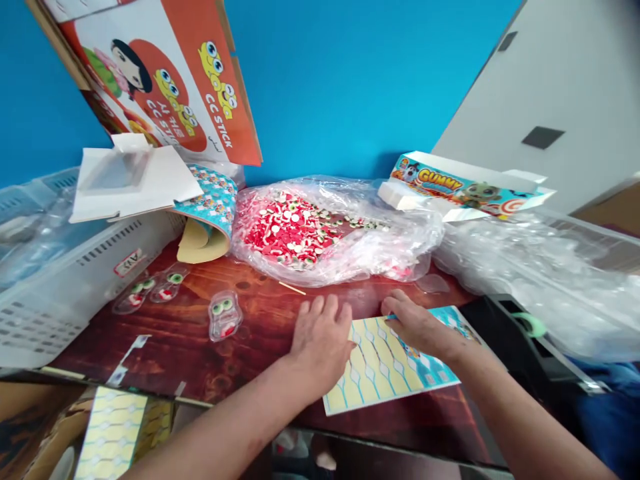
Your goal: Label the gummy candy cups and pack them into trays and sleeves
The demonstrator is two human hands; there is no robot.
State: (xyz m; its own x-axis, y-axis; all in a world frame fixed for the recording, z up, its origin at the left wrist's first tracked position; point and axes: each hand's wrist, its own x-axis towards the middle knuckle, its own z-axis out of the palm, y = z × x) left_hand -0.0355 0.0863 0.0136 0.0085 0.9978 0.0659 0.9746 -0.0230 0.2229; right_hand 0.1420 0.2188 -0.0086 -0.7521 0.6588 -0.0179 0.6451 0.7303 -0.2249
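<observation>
A sticker sheet (376, 360) lies at the front of the dark wooden table, its left part bare yellow backing and its right part still covered in blue printed stickers. My left hand (323, 343) rests on the sheet's left edge, palm down with fingers stretched out. Over the upper part of the sheet, my right hand (417, 323) has its thumb and fingers drawn together; whatever is between the tips is hidden. Left of my hands sits a clear blister pack (225, 316) with green eyeball and red candy pieces. Two similar packs (170, 283) lie farther left.
A clear bag (300, 230) of red and white candies fills the table's back. White plastic baskets (95, 267) stand left; a bin of clear plastic packs (545, 280) stands right. An open gummy box (460, 187) and a sticker roll (213, 207) flank the bag.
</observation>
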